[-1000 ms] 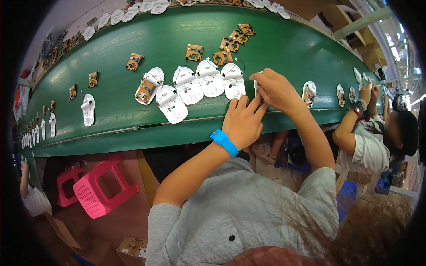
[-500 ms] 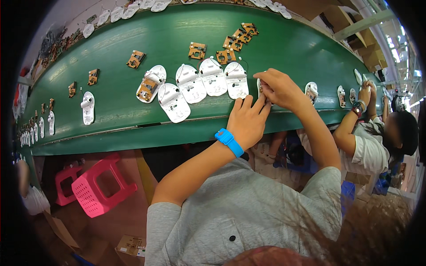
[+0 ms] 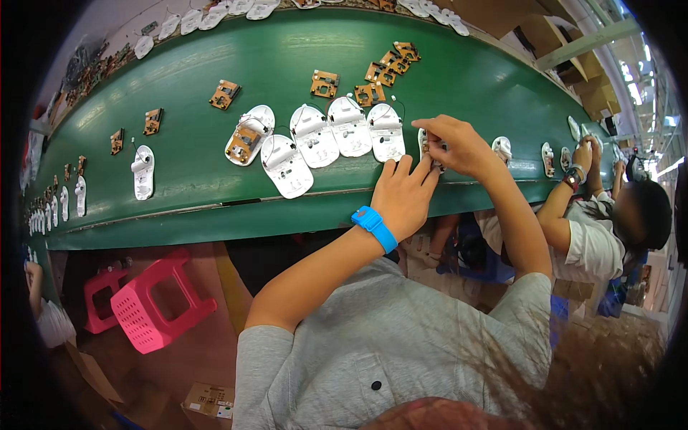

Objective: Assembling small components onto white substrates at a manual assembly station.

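On the green belt, a white plastic shell (image 3: 422, 138) with parts inside lies mostly hidden beneath my hands. Over it bends my right hand (image 3: 460, 148), its index finger reaching past the shell's far end and its other fingers curled; what they pinch is hidden. My left hand (image 3: 403, 192), with a blue wristband (image 3: 374, 228), rests its outstretched fingers at the shell's near end. Just left stand several open white shells, the closest one (image 3: 387, 134) with a thin dark wire. Another shell (image 3: 247, 136) further left has a brown circuit board (image 3: 242, 145) in it.
Loose brown circuit boards (image 3: 325, 84) lie farther back on the green belt (image 3: 287, 54). More shells (image 3: 143, 172) line its left part. At right, a co-worker's hands (image 3: 586, 158) handle pieces. A pink stool (image 3: 154, 304) and a cardboard box (image 3: 209, 399) are on the floor.
My right index finger has stretched out and lifted from the shell's far end, while the other fingers stay curled over it. The left hand has barely moved. The view shifted slightly.
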`<state>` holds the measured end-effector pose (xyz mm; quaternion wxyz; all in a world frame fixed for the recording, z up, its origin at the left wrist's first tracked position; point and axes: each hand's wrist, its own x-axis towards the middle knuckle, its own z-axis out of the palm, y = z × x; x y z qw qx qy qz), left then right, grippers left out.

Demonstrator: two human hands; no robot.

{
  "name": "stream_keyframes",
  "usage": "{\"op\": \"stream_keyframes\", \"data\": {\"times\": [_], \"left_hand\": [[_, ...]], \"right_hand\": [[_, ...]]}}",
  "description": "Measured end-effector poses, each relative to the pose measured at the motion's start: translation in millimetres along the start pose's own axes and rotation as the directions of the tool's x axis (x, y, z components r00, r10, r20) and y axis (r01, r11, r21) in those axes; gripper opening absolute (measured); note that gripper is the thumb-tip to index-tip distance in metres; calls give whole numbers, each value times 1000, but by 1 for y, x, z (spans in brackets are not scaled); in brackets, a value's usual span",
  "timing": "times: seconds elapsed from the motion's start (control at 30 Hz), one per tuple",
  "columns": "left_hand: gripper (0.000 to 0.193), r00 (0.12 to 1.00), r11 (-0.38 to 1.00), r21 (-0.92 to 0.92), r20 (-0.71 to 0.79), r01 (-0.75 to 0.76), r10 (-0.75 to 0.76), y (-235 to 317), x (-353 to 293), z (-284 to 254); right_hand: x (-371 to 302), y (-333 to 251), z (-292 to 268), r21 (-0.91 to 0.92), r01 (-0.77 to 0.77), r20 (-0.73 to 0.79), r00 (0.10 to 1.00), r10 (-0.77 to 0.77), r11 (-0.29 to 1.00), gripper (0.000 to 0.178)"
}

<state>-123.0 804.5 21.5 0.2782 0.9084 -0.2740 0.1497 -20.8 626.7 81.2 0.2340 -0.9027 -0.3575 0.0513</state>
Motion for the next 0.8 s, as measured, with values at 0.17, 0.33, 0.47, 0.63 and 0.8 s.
{"op": "stream_keyframes", "data": {"times": [0.17,0.33,0.47,0.63,0.8], "left_hand": [[52,1000,1000,4,0,-13,13,-2,-1,2],[52,1000,1000,-12,-12,-15,15,-2,-3,2],[52,1000,1000,-9,-13,-6,6,-3,-3,3],[54,999,1000,-22,-32,-21,20,-7,-4,-1],[62,998,990,-129,-36,-61,56,-21,-2,-23]], "right_hand": [[5,2,2,-63,38,49,998,-35,997,48],[9,-2,3,-139,69,78,995,-59,988,48],[11,-6,2,-175,67,99,994,-50,982,48],[-5,-7,4,-129,43,10,999,-43,991,48],[-28,18,-6,-163,-200,-109,977,184,966,50]]}}
